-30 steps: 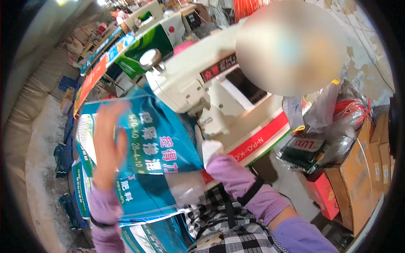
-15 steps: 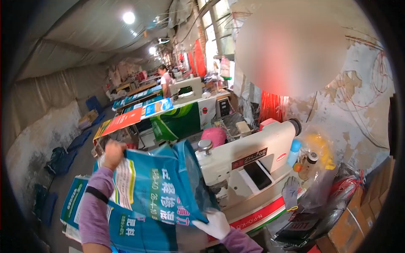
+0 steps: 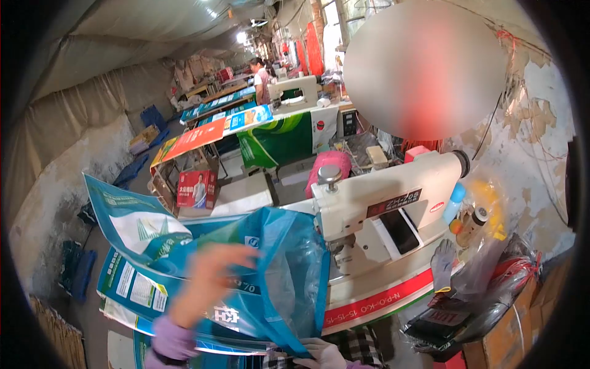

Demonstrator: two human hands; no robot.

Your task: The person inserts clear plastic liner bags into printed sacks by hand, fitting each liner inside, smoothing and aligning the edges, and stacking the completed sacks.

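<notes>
A blue printed woven sack (image 3: pixel 246 295) with a clear plastic liner (image 3: pixel 292 264) at its mouth lies in front of the sewing machine (image 3: pixel 387 197). My left hand (image 3: pixel 212 277), bare and blurred by motion, is over the middle of the sack with its fingers stretched out. At the bottom, my right hand (image 3: pixel 322 353) in a white glove pinches the sack's lower edge near the mouth. The sack's far left corner stands raised and curled. More flat sacks (image 3: pixel 132 286) lie stacked underneath on the left.
A phone (image 3: pixel 399 230) lies on the machine bed, a grey glove (image 3: pixel 442 264) on the table's right end. Bottles (image 3: pixel 473 224) and plastic-wrapped bundles (image 3: pixel 455 313) are at the right. Behind stand a red box (image 3: pixel 196 189), another sewing machine (image 3: pixel 298 92) and a person (image 3: pixel 261 83).
My left hand has let go of the sack's upper left edge and moved right and down across it. The sack's left part has flopped open; my right hand has moved slightly lower with its edge.
</notes>
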